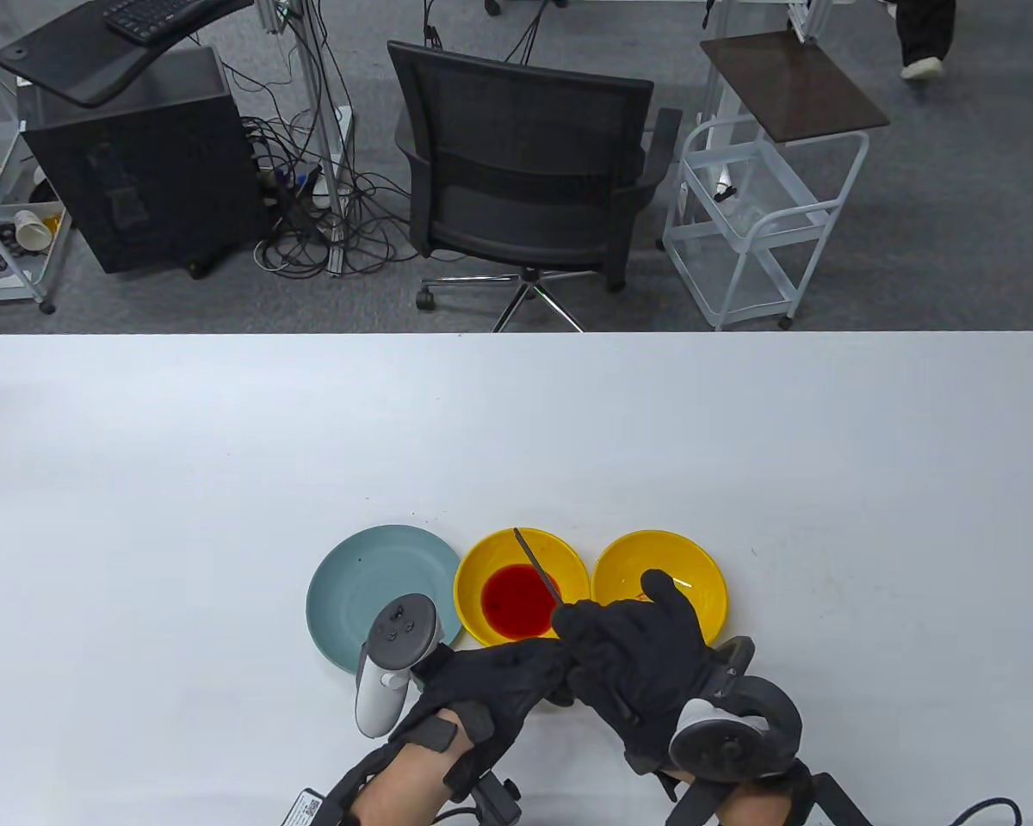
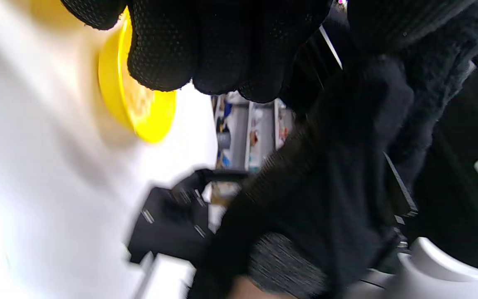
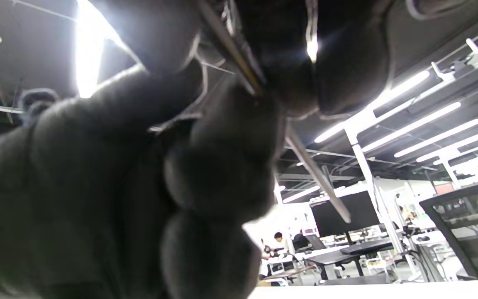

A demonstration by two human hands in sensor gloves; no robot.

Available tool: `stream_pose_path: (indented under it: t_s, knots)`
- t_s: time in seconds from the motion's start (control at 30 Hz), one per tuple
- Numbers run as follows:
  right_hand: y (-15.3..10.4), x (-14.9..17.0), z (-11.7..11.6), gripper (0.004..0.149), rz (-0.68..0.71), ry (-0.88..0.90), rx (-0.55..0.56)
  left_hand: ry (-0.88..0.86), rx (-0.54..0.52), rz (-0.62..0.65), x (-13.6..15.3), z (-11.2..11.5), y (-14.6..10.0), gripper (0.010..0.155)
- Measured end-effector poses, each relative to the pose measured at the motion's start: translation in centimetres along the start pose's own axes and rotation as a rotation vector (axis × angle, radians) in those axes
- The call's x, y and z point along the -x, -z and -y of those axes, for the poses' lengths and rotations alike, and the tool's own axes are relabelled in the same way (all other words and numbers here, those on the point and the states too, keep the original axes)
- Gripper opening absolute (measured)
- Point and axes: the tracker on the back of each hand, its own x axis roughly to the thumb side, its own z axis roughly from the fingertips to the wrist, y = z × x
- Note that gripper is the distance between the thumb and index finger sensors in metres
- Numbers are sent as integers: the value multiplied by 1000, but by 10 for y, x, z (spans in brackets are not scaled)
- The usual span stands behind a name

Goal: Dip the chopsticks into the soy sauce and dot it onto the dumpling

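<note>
My right hand grips a pair of dark chopsticks. Their tips point up and away over the far rim of the yellow dish of red soy sauce. In the right wrist view the chopsticks run out from between my gloved fingers. My left hand lies against the right hand with its fingers curled; whether it touches the chopsticks is hidden. A second yellow dish stands to the right, partly hidden by my right hand. A pale thing lies in it, blurred.
A blue-grey plate stands left of the sauce dish, with the three dishes in a row near the table's front edge. The white table stretches far behind them. An office chair stands beyond the far edge.
</note>
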Motion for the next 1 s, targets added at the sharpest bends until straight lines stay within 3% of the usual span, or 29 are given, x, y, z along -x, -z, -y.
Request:
stream_pose_path:
  t_s: [0.1,0.4,0.53,0.67,0.77,0.83,1.0]
  knots:
    - [0,-6,-7,61,8,-9,-11,-196,46,-11,8,3,4,66]
    - [-1,-12,-26,70,10,-32,-111,-273,8,-49,16,-2,5,56]
    - [-2,-11,-31,83,-43,-50,-223,-221,-53,-21,11,-15,4,56]
    - [-3,-6,-25,89,-76,-71,-248,-213,-179,8,5,-48,-5,55]
    - [-2,1,-20,89,-120,-44,-247,-49,-299,-35,-3,-83,-17,55]
    - [-2,7,-16,89,-153,-24,-246,214,-443,-132,-10,-106,-29,55]
    - [-3,15,-13,89,-200,0,-270,802,-628,-512,-17,-120,-35,55]
